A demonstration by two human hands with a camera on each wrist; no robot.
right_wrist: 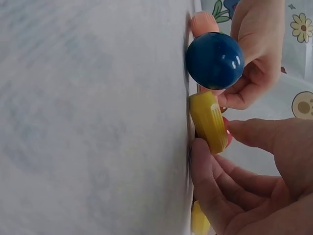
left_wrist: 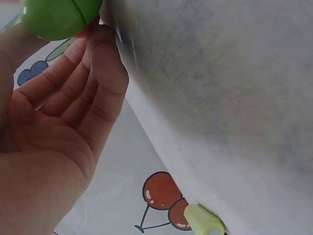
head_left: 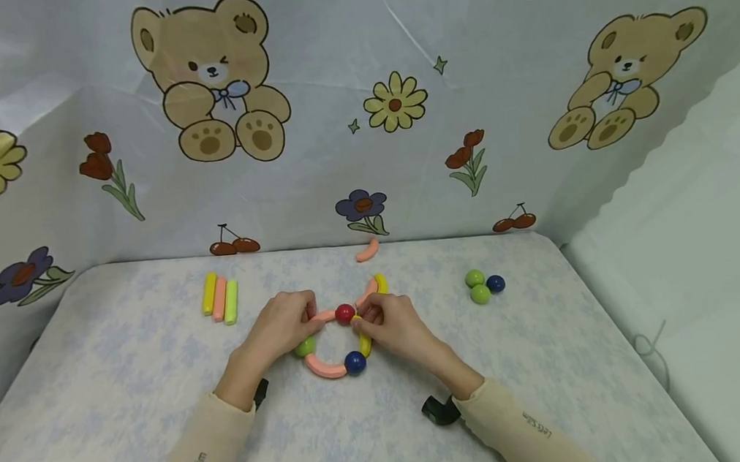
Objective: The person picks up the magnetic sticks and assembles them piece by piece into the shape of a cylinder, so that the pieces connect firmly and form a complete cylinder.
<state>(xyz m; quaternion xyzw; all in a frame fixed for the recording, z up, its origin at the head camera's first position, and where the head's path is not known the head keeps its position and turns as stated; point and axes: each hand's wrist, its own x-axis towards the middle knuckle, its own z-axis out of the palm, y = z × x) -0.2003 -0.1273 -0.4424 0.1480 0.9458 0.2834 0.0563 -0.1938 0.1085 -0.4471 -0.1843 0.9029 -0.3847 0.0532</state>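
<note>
Head: rod-and-ball ring (head_left: 325,368) mid-counter (head_left: 362,437). Left hand (head_left: 283,323) pinches pink rod (head_left: 326,315), far left of red ball (head_left: 345,314); right hand (head_left: 394,324) pinches yellow rod (head_left: 365,346). Loose balls (head_left: 480,294) right, straight rods (head_left: 220,299) left.
Left wrist: green ball (left_wrist: 58,17) partly hides pinch.
Right wrist: yellow rod between thumb and finger, blue ball (right_wrist: 215,60) at near end.

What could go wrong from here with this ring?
The right hand pinches a yellow piece beside the red ball; too hard a push might knock that ball out of line. The blue ball by this piece's near end could roll if bumped. The pink piece just beyond the same hand may get nudged.
</note>
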